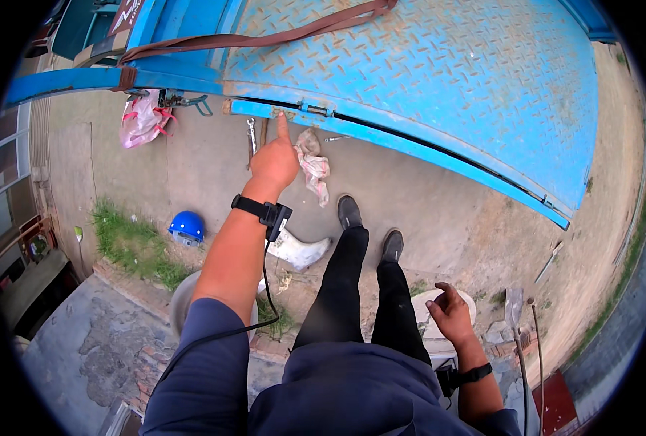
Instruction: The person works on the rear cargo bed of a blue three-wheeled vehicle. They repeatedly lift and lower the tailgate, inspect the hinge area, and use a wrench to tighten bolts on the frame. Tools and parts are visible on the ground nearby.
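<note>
My left hand (273, 164) reaches forward with its index finger stretched out and the other fingers folded in. Its fingertip touches, or nearly touches, a rusty patch on the blue metal edge rail (403, 149) of a truck-bed-like platform. Nothing shows in that hand. A hinge (316, 110) sits on the rail just right of the finger. Below the rail, a wrench (251, 136) and a crumpled pale plastic bag (313, 168) are on the ground near my left hand. My right hand (450, 314) hangs low at my right side, loosely curled, fingers apart, holding nothing.
The rusty blue tread-plate deck (439, 80) spans the far side, with a brown strap (287, 38) over it. A latch (185, 100) and pink bag (147, 120) are at left. A blue helmet (186, 227), white object (299, 251) and shovel (514, 308) are nearer.
</note>
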`<action>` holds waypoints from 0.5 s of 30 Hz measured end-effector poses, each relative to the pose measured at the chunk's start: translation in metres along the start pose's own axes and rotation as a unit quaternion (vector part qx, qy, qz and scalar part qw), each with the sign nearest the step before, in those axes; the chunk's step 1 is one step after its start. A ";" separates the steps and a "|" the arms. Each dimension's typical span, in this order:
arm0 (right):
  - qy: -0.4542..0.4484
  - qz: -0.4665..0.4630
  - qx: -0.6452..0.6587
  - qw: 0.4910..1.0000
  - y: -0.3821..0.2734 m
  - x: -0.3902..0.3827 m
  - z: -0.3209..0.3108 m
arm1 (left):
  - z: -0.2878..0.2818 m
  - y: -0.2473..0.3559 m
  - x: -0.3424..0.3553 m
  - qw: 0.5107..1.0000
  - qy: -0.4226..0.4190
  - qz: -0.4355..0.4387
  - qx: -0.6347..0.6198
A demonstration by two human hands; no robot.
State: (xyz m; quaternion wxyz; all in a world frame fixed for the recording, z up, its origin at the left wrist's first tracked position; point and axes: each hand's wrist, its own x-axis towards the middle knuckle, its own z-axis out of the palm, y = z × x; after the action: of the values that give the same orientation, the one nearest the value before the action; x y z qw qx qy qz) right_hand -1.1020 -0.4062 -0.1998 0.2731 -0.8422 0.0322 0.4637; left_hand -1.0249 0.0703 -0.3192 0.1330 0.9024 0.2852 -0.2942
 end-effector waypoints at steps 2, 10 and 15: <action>0.000 -0.004 0.002 1.000 -0.004 0.004 -0.001 | 0.003 -0.002 0.001 1.000 -0.001 -0.004 0.005; -0.009 -0.006 -0.003 1.000 -0.010 0.009 0.002 | -0.006 -0.004 -0.005 1.000 -0.003 0.012 0.025; -0.008 -0.009 0.000 1.000 -0.012 0.011 0.002 | 0.000 -0.006 -0.003 1.000 -0.001 0.009 0.014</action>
State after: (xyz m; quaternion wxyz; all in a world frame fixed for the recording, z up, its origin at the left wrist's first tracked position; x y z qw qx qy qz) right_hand -1.0933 -0.3930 -0.2044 0.2775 -0.8386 0.0227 0.4682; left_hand -1.0300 0.0736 -0.3177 0.1236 0.9061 0.2732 -0.2983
